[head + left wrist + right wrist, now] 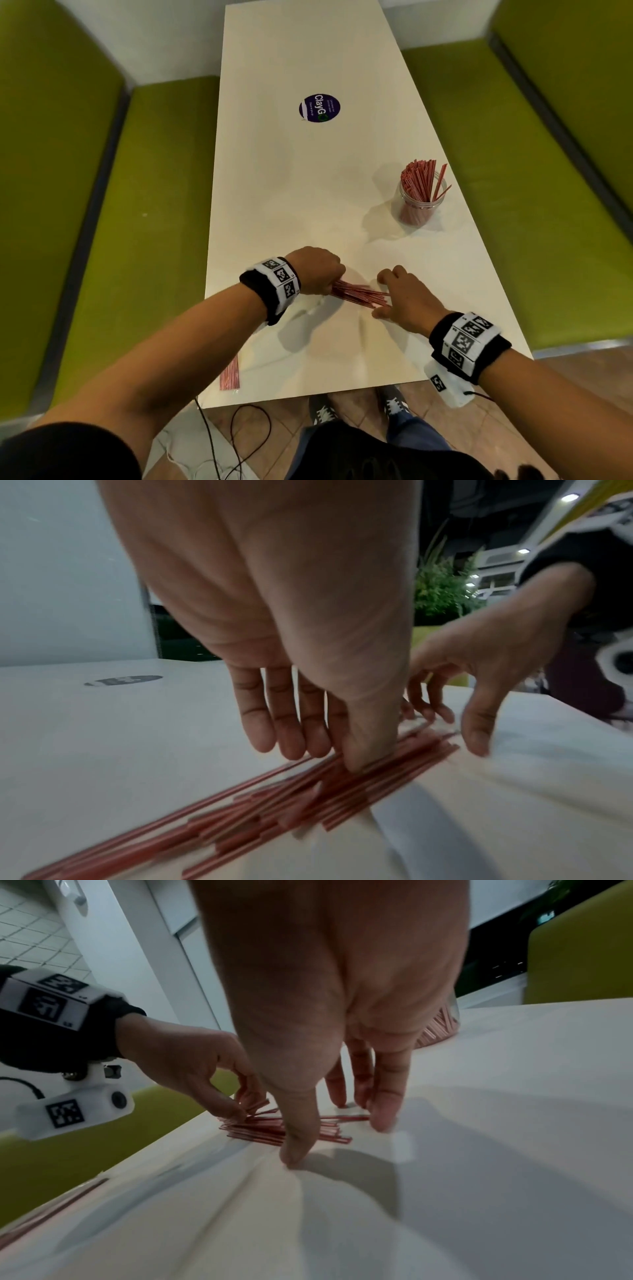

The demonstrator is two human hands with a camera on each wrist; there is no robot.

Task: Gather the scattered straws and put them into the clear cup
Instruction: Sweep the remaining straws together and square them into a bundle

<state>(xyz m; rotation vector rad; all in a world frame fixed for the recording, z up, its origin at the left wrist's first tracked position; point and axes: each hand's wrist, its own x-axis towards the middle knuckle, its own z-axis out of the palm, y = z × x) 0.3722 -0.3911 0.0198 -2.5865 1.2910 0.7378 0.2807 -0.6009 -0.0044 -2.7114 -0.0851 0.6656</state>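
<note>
A loose pile of thin red straws (359, 296) (274, 804) (253, 1131) lies on the white table (291, 192) near its front. My left hand (334, 286) (329, 753) (245, 1107) is at the pile's left end, thumb pressed on the straws and fingertips closing on them from the far side. My right hand (380, 298) (329, 1131) (455, 729) brackets the right end, fingers spread, thumb on the table, holding nothing. The clear cup (419, 205) (441, 1028) stands upright at the far right with many red straws in it.
Another bunch of red straws (230, 373) lies at the table's near left edge. A round purple sticker (319, 108) is on the far half of the table. Green benches (144, 205) (513, 205) flank both long sides. Cables (239, 428) trail on the floor.
</note>
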